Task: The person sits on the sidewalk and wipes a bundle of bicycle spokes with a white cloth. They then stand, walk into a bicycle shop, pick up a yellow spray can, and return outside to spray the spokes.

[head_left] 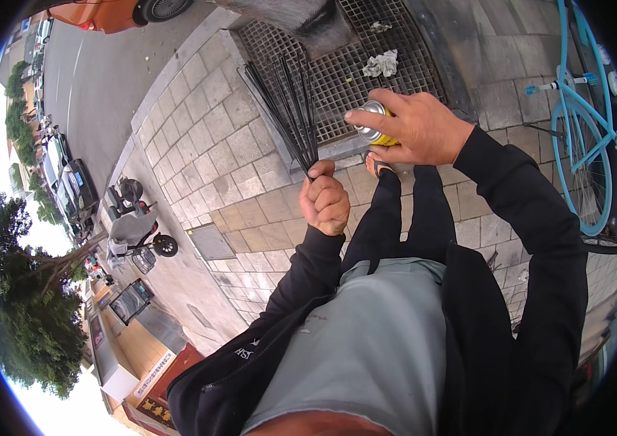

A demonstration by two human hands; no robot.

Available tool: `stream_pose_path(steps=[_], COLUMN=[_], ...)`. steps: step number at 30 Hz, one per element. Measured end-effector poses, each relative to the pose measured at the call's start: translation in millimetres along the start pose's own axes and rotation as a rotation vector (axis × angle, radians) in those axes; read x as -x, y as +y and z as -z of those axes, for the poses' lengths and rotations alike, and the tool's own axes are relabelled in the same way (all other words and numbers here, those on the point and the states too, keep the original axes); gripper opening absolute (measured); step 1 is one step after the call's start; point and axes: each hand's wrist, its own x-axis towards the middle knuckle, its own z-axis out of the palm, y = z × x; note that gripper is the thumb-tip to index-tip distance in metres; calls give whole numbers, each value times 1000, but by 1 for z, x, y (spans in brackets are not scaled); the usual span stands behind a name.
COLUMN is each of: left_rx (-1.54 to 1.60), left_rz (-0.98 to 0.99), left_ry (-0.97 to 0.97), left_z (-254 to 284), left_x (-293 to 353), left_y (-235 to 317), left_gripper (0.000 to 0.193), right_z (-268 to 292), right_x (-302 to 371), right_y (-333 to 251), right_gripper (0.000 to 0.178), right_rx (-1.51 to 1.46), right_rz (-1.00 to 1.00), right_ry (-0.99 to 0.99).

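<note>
Left hand (325, 202) fingers grip a fanned bundle of black rods (287, 109); right hand (412, 129) fingers clasp a yellow spray can (372, 128), contents unseen.

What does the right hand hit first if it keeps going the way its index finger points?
Probably the fanned black sticks held in the left hand. The right hand, gripping a spray can, points toward them; depth is unclear, so it might pass beside them.

Ground under me — grey stone-paved sidewalk (221, 138). Set into it: a metal tree grate (337, 73), with crumpled white paper litter (381, 64) lying on it. A blue bicycle (585, 138) stands on the paving at my right — wheels down.
</note>
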Motion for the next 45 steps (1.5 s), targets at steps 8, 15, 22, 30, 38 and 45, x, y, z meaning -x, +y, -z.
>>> stream_pose_path(steps=[8,15,22,30,38,45], left_rx=[74,130,220,236,271,63], left_rz=[95,145,197,211,231,161], left_ry=[-58,-108,-94,-154,-201,-96], left_z=[-6,-9,-6,-11,-16,-17], left_x=[-4,-12,-15,-8,-7,-3], left_y=[-18,-29,-40,-48,-55,-47], left_gripper=[7,13,4,5,8,6], right_z=[-12,-17,-14,-2,-5,-1], right_x=[16,23,11,28,27,30], right_y=[5,1,16,0,-5,-29], right_gripper=[71,71,68,67,71,71], right_rx=[-6,-61,-29,-18,-132,-257], right_rz=[163,48,-169,-152,-212,-305], right_ry=[38,39,298,156,251,335])
